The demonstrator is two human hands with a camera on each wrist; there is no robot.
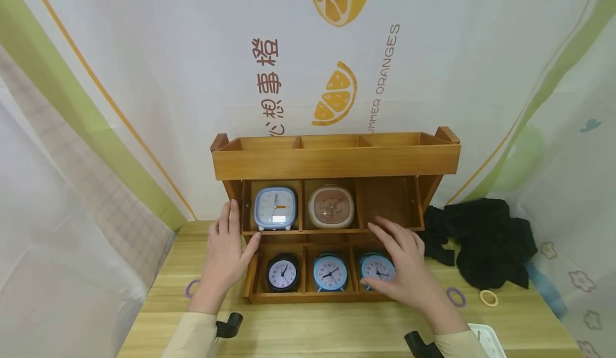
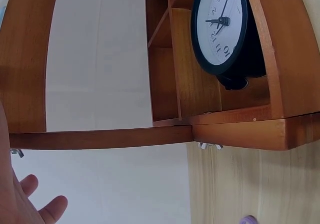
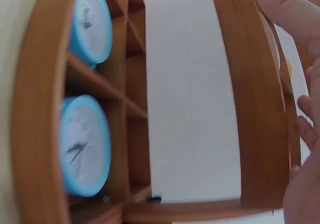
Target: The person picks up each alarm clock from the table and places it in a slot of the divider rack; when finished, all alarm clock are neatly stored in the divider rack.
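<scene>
A tiered wooden rack (image 1: 337, 164) stands before me with clocks in its compartments. Beside the rack's left side is my left hand (image 1: 225, 256), fingers extended along the middle tier and thumb near its front edge. My right hand (image 1: 409, 272) is over the right part, fingers loosely bent at the middle shelf's edge, holding nothing. It partly covers a blue alarm clock (image 1: 377, 266) in the lower row. Left of that are another blue alarm clock (image 1: 330, 273) and a black one (image 1: 282, 274). On the middle tier sit a blue-rimmed square clock (image 1: 275, 208) and a pinkish clock (image 1: 331, 207).
Black cloth (image 1: 491, 240) lies bunched at the right. Purple rings (image 1: 456, 297) and a yellow ring (image 1: 489, 298) lie on the wooden table (image 1: 308, 331). A white tray (image 1: 488, 342) shows at the lower right. Printed curtains (image 1: 168, 80) hang behind and at both sides.
</scene>
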